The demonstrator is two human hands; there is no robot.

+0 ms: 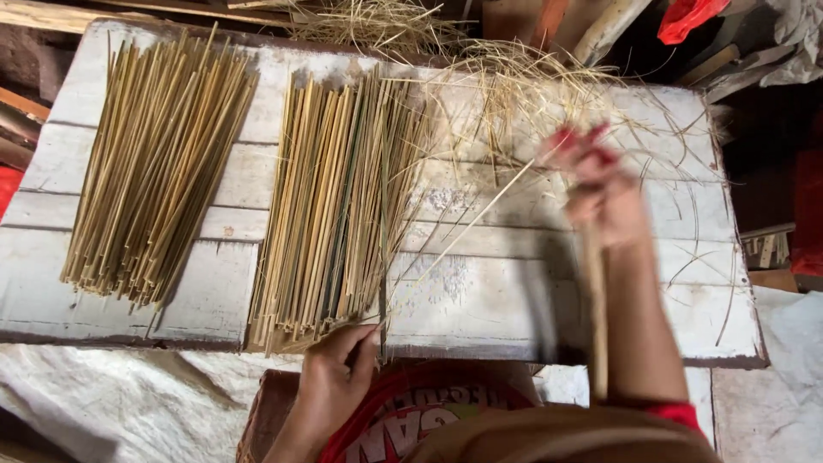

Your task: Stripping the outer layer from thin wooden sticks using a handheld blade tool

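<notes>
A worn white plank table [514, 300] held two fanned piles of thin bamboo sticks. The left hand [330, 377] pinched the nearer pile [334, 206], steadying it. The blurred right hand [600, 193] was closed round one long stick [594, 309].

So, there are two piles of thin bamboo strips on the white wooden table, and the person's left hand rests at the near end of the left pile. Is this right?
Not quite. In the head view, the left hand rests at the near end of the right pile of thin bamboo strips, not the left pile. The rest holds: two piles lie on the white wooden table.
</notes>
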